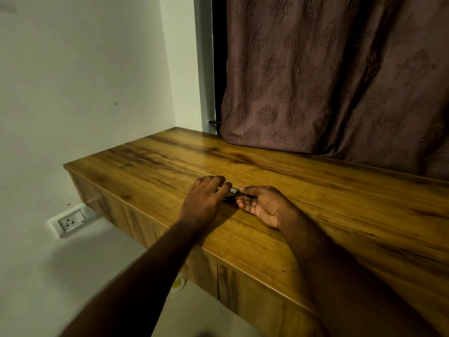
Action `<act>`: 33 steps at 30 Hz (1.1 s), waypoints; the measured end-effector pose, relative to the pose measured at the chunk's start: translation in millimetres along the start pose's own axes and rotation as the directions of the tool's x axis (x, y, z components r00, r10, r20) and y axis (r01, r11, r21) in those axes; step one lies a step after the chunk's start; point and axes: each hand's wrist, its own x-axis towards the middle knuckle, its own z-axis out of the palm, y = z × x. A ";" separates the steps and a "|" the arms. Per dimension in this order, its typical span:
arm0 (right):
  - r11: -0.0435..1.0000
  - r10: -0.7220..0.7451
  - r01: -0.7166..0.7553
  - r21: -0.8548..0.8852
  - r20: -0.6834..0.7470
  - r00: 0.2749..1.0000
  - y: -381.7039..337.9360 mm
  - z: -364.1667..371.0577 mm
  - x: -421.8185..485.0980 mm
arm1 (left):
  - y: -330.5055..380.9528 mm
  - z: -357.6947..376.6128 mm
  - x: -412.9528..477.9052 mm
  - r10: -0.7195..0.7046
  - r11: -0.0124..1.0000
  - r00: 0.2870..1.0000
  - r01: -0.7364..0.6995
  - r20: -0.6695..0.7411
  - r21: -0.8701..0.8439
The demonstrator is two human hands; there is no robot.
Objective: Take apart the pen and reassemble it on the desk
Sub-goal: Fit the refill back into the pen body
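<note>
Seemingly pen (232,190) pinched between left hand (203,199), right hand (261,205), above desk (315,190).

— What hangs behind the bench (279,164)?
— A brown curtain (340,76) with an embossed floral pattern — its hem rests on the wooden top at the back.
— And to the left?
— A plain white wall (80,76), with a white socket plate (71,221) low down, below the bench's left end. A dark rod (213,122) pokes out beside the curtain's edge.
</note>
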 end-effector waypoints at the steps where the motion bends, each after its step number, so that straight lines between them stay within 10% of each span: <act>1: 1.000 0.012 -0.012 0.004 0.002 1.000 -0.5 -0.2 -0.4 | 0.4 -0.6 -0.1 -0.001 1.000 1.000 0.001 0.001 0.014; 33: 0.995 0.042 -0.040 0.096 -0.014 0.999 -3.8 0.4 -1.8 | 1.4 7.2 -2.7 0.053 0.994 0.998 -0.056 -0.031 -0.095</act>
